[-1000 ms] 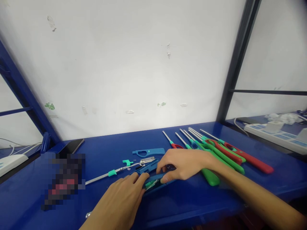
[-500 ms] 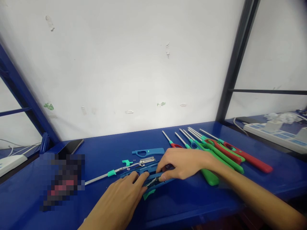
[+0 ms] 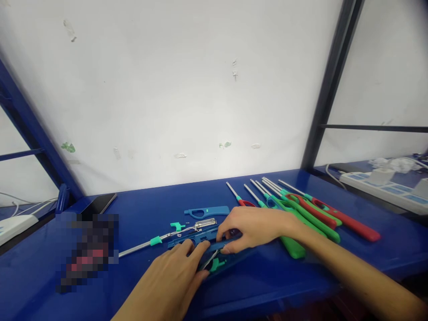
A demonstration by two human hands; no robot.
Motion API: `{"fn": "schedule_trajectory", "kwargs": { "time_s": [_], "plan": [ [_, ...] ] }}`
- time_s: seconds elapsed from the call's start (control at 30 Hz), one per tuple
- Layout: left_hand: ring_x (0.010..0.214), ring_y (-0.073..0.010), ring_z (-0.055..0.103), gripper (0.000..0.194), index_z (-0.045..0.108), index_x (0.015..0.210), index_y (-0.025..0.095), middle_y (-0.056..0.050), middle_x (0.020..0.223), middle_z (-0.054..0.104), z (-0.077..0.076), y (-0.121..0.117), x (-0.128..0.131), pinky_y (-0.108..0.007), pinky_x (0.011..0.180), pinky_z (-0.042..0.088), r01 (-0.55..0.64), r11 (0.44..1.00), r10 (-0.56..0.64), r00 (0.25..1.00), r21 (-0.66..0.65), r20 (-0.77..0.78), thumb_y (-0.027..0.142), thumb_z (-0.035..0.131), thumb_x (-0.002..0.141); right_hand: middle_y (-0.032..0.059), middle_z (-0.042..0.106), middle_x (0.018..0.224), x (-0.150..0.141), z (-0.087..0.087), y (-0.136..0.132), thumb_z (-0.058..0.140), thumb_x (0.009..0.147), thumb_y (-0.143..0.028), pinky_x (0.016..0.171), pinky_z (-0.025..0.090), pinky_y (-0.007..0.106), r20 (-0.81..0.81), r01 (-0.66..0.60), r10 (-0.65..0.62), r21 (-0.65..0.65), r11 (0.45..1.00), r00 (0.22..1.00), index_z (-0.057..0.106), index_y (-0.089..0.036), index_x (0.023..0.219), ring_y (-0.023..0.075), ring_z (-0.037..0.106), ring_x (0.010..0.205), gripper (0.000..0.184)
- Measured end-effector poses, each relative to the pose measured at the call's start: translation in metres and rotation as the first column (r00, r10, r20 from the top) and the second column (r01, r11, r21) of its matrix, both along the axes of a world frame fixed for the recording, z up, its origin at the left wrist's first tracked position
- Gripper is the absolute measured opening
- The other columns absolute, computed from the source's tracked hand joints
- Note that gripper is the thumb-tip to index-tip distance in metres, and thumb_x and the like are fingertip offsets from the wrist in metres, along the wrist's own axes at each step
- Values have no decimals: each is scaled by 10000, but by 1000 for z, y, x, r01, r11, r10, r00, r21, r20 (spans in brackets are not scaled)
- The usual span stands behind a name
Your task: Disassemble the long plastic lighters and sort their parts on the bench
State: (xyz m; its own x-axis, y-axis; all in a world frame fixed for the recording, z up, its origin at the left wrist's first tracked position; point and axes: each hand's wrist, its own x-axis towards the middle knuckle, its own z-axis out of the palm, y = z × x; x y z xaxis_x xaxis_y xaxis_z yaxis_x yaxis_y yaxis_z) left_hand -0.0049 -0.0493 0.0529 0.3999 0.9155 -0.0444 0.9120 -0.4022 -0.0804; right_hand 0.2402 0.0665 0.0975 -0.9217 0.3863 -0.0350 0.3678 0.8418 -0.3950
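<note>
A blue lighter casing [image 3: 214, 234], laid open, rests low over the table between my two hands. My left hand [image 3: 174, 274] grips its left end, with the thumb at the near side and fingers over the top. Around its right part, my right hand [image 3: 252, 227] is closed, thumb and fingers pinching the shell. A green trigger [image 3: 218, 265] and a thin wire show between the hands. Just beyond lie a metal tube [image 3: 135, 248] with a green collar, a silver inner part [image 3: 205, 223], and another green trigger [image 3: 177, 227]. Behind them is a blue casing half [image 3: 211, 211].
Several long-nosed lighters in green [image 3: 292, 247] and red [image 3: 354, 224] lie in a group at the right. A phone [image 3: 103, 203] and a pixelated dark item [image 3: 88, 254] are at the left. White power strips [image 3: 377, 183] stand beyond the metal posts.
The green trigger near my left thumb has shifted up and right and shows more fully against the casing. My left thumb has moved slightly right. My right hand has barely moved.
</note>
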Motion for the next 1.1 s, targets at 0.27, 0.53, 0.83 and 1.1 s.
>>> {"fn": "schedule_trajectory", "kwargs": {
  "time_s": [0.27, 0.53, 0.83, 1.1],
  "plan": [
    [1403, -316, 617, 540, 392, 1625, 402, -82, 1616, 545, 1, -1, 3, -546, 1137, 552, 3, 1000, -2, 999, 18, -48, 289, 490, 1106, 47, 807, 968, 0, -2, -1, 676, 1028, -472, 713, 458, 266, -10, 6, -6, 26, 1000, 1000, 819, -201, 1171, 190, 689, 797, 338],
    [1152, -300, 743, 538, 525, 1543, 299, -102, 1347, 718, 17, 16, 3, -516, 991, 627, -34, 997, 40, 995, 69, -91, 96, 345, 1078, 11, 805, 873, -1, 9, -6, 595, 1082, -413, 729, 456, 268, -123, 12, -9, 20, 1000, 992, 834, -204, 1020, 157, 673, 713, 323],
    [1107, -300, 727, 728, 510, 1547, 289, -101, 1285, 705, 17, 22, -3, -536, 1006, 591, -37, 984, 62, 988, 172, -141, -53, 263, 954, -11, 695, 731, 0, 2, 1, 523, 1106, -531, 620, 375, 279, -220, 61, -61, -9, 998, 974, 812, -200, 941, 128, 532, 594, 470],
    [1102, -269, 728, 803, 501, 1537, 268, -108, 1271, 678, 16, 25, -8, -444, 919, 619, -57, 978, 80, 990, 201, -113, -102, 215, 885, -17, 685, 761, -1, 6, 1, 739, 969, -602, 634, 357, 281, -210, 140, -137, -1, 990, 968, 815, -229, 1159, 149, 543, 645, 426]
  ]
}}
